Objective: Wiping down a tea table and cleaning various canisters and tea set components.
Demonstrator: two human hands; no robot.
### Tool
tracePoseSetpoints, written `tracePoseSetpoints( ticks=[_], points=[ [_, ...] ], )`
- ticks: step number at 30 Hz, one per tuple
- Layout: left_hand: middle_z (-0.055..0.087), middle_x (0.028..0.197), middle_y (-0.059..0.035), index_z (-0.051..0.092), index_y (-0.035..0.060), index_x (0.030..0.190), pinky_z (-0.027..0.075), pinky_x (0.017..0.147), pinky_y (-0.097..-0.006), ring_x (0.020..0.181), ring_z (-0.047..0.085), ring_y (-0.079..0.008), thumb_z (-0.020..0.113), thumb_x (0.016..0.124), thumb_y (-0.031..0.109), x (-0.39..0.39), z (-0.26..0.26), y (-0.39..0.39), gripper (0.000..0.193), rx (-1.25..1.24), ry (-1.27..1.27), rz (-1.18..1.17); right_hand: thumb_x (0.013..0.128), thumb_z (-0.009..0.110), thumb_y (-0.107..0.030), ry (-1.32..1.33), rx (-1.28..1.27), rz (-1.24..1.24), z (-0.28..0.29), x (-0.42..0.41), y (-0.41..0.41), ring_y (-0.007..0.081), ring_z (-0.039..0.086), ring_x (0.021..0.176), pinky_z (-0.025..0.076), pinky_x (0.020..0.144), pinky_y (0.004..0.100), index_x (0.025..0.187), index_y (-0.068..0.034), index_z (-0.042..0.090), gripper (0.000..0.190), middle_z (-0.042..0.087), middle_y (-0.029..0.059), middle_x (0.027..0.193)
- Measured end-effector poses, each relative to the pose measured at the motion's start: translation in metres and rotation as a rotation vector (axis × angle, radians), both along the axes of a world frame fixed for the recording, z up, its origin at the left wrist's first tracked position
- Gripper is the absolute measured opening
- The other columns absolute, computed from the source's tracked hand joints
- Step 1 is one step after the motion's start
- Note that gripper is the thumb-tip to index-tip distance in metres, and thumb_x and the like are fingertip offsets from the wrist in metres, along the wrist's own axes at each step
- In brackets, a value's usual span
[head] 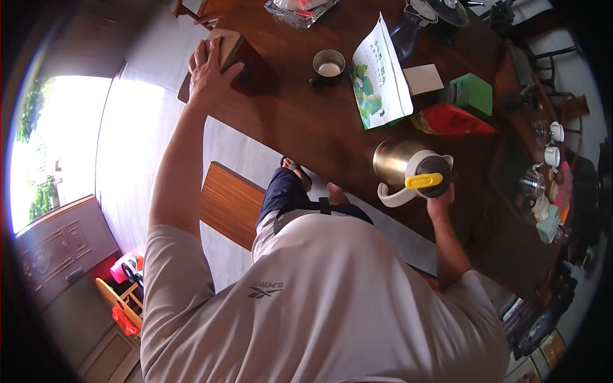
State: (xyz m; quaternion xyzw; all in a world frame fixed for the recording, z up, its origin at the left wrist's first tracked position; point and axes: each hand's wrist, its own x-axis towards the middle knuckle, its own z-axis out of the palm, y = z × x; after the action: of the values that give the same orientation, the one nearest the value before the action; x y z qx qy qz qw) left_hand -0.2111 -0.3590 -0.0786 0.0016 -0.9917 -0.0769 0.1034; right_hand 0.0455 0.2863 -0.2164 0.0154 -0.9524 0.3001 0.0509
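My left hand (210, 69) lies with spread fingers on a dark red box with a tan top (230, 48), at the table's left edge. My right hand (441, 203) is against the lid side of a gold vacuum jug (395, 160), partly hidden behind it. The jug has a cream handle (395, 198), a dark lid (438, 189) and a yellow lever (424, 181); its handle points away from the right hand. A metal mug (329, 64) with pale contents stands between the box and a white pouch (380, 79) with green printing.
On the dark wooden table (292, 110) are a green box (469, 93), a red packet (455, 119) and a cream card (424, 79). A clear plastic tray (301, 13) is at the far edge. Cups and a glass teapot (531, 182) stand right. A wooden bench (232, 203) is below left.
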Motion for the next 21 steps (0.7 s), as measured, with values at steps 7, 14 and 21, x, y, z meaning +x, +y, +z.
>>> tracePoseSetpoints(
  ticks=[7, 14, 21],
  points=[
    [0.028, 0.175, -0.0213, 0.042, 0.0242, 0.166, 0.034, 0.127, -0.0576, 0.16, 0.024, -0.0461, 0.076, 0.094, 0.065, -0.003, -0.006, -0.003, 0.09, 0.169, 0.066, 0.054, 0.096, 0.074, -0.026, -0.153, 0.347, 0.359, 0.043, 0.077, -0.089, 0.0452, 0.056, 0.136, 0.043, 0.115, 0.0588, 0.139, -0.006, 0.067, 0.048, 0.064, 0.0219, 0.141],
    [0.038, 0.169, -0.0189, 0.046, 0.0121, 0.164, 0.032, 0.127, -0.0506, 0.153, 0.038, -0.0401, 0.066, 0.108, 0.039, 0.087, -0.063, 0.023, 0.065, 0.628, 0.52, 0.264, 0.098, 0.068, -0.013, -0.074, 0.293, 0.373, 0.027, 0.067, -0.175, 0.0462, 0.051, 0.146, 0.038, 0.123, 0.0562, 0.144, 0.003, 0.06, 0.049, 0.056, 0.0259, 0.154],
    [0.062, 0.146, -0.0193, 0.071, 0.0069, 0.126, 0.043, 0.12, -0.0582, 0.135, 0.061, -0.0415, 0.083, 0.08, 0.005, 0.214, -0.11, 0.098, 0.048, 0.627, -0.05, -0.583, 0.084, 0.089, -0.032, -0.066, 0.271, 0.331, 0.01, 0.067, -0.198, 0.0485, 0.046, 0.146, 0.038, 0.119, 0.0574, 0.146, 0.0, 0.059, 0.076, 0.051, 0.0276, 0.158]
  ],
)
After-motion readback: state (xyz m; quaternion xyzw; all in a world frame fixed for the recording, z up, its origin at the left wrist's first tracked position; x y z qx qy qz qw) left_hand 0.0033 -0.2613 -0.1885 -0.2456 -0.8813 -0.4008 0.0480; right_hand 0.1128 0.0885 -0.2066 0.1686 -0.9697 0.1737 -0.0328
